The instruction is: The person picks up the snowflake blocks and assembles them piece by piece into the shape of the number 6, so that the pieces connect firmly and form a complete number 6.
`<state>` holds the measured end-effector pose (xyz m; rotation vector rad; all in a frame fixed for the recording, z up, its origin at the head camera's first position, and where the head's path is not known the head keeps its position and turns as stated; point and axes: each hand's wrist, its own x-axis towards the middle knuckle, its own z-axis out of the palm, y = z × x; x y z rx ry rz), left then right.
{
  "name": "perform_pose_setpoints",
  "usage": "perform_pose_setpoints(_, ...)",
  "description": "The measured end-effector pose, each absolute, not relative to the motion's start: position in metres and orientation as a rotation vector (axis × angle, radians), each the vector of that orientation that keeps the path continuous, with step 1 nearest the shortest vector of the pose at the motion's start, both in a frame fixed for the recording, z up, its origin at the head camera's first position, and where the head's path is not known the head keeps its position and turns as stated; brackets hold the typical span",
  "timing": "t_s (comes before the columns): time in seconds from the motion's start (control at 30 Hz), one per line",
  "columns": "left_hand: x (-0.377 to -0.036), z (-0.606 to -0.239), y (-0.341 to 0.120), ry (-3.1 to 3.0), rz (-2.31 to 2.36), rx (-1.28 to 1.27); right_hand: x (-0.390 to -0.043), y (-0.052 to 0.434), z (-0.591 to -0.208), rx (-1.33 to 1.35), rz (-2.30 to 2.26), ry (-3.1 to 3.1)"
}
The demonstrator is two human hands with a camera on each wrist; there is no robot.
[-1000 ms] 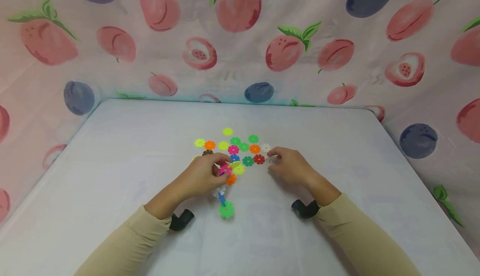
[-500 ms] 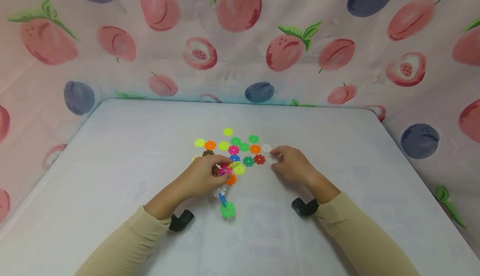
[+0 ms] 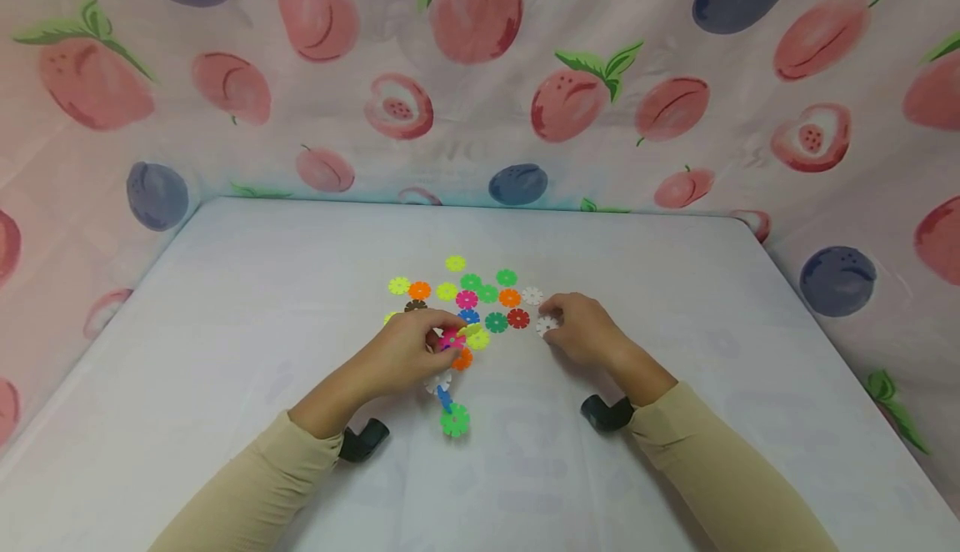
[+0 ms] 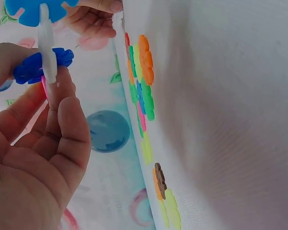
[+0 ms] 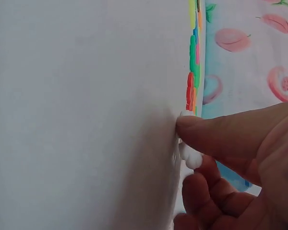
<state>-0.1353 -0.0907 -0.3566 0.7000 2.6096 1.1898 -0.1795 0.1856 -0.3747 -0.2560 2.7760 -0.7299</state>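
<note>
My left hand (image 3: 408, 352) pinches a chain of interlocked plastic snowflake discs, held above the table. Its pink disc (image 3: 452, 339) and a yellow disc (image 3: 468, 330) show at the fingertips, and a green disc (image 3: 454, 420) hangs at the near end. In the left wrist view, a dark blue disc (image 4: 24, 72) sits by the thumb, slotted into a white disc (image 4: 47, 43). On the right, my right hand (image 3: 588, 331) pinches a loose white snowflake disc (image 3: 546, 326) at the tabletop; the thumb partly covers it in the right wrist view.
Several loose discs lie flat in the middle, including a red disc (image 3: 518, 318), a brown disc (image 3: 416, 307) and another white disc (image 3: 532, 295). Black bent pieces show beside both sleeves. A fruit-print cloth (image 3: 465, 118) rises behind the white table (image 3: 675, 277).
The right hand shifts slightly right, and the white disc between its fingers comes into fuller view, a little farther from the red disc. The left hand and its chain stay almost still.
</note>
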Motion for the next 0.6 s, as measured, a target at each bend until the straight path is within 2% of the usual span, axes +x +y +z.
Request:
perform_pose_setpoints(0.37,-0.136,-0.356,-0.090,2.605,1.183,0.688,-0.174,0.190,-0.373,-0.310,-0.794,2.705)
perform_pose_setpoints(0.6,-0.136,-0.356,-0.090,2.616,1.172,0.718,-0.168,0.187,-0.364,-0.384,-1.020,2.647)
